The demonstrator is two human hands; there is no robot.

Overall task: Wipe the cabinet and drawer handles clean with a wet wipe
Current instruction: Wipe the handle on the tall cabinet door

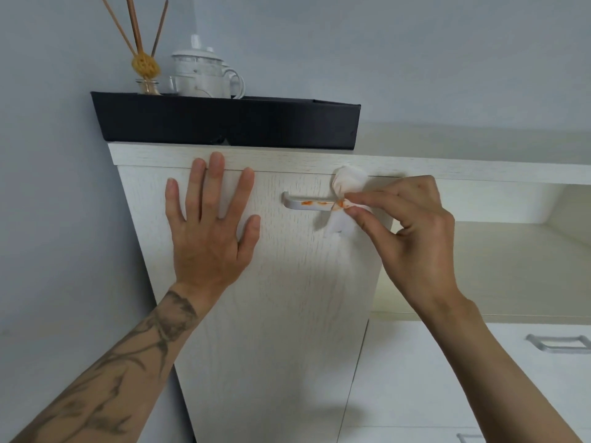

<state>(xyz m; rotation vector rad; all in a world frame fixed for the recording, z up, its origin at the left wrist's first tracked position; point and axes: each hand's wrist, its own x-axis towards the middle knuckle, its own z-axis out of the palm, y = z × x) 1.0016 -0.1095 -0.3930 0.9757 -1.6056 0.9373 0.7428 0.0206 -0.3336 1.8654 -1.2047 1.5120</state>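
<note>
The two forearms are what's seen closest to the lens, the left one tattooed, both reaching up at the cabinet door [271, 298]. From there it's all about the handle [307, 203]: a pale bar mounted flat on the upper part of the door, a bit below the door's top edge, long axis running left to right. Orange smears can be seen along its middle and right stretch, so the job is judged as barely started on this one.

The wet wipe [347, 183] is bunched up and wrapped around the handle's right end, with a wad sticking up above the bar and a tail hanging below it. It's pinched there by the right hand [412, 231], grip closed on the wipe between thumb and fingertips. The dirty part lies to the left of that grip, so a slide leftward along the bar's length is what the next move looks to call for. The right hand is clearly the nearer one to the handle.

The left hand [208, 225] is laid flat on the door just left of the handle, fingers spread, nothing held, fingertips up at the door's top edge, probably to keep the door steady.

Further out: a black tray [224, 123] sits on the cabinet top with a white teapot [204, 75] and a reed diffuser [145, 63] in it. A drawer handle [559, 343] is visible lower right, not yet touched.
</note>
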